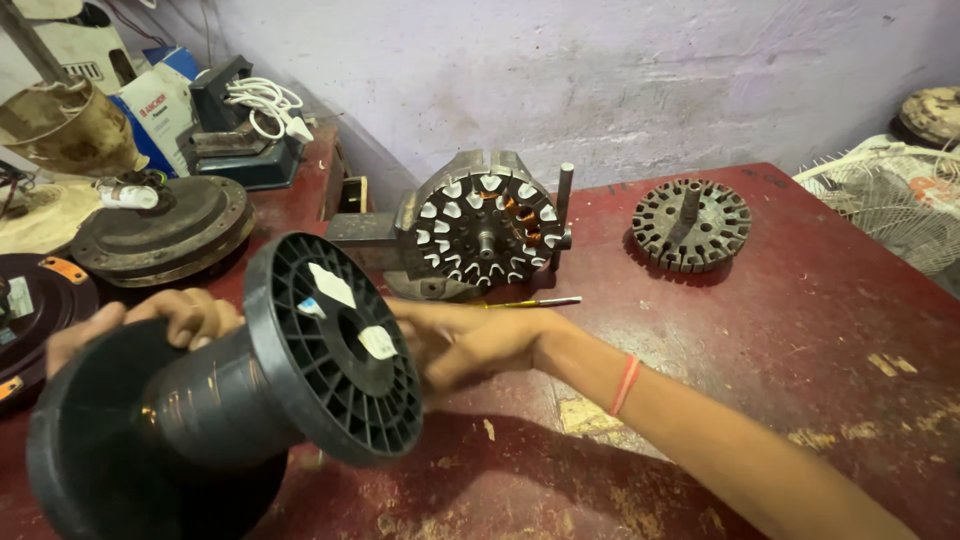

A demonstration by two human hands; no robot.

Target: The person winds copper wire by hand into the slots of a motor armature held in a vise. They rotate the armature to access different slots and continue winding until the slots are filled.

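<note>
Black spool (230, 400) was held up off the red table (800, 330), low left in view. Its long axis was tipped: near flange at bottom left, far ribbed flange (335, 345) up and to the right, facing the camera.

Left hand (150, 322) was curled over the top of the near flange, fingers wrapped on the rim, gripping it. Right hand (470, 340) was laid against the far flange from behind; its fingers were mostly hidden by the flange, so spread or pressed could not be told. Contact looked likely, so the spool was borne between both hands, one at each end of the axis. The right forearm, with a red wristband (624, 384), was stretched across the table from lower right.

Just beyond the right hand, a wound stator (487, 232) was seen mounted upright on a metal stand, some copper coil visible in its slots. A thin rod (540, 301) was lying on the table between hand and stator, the nearest thing in the way. A bare stator core (690, 223) was lying flat farther right, well apart. Motor housings (165, 225) were stacked at the left and a fan guard (900, 200) at the right edge.
</note>
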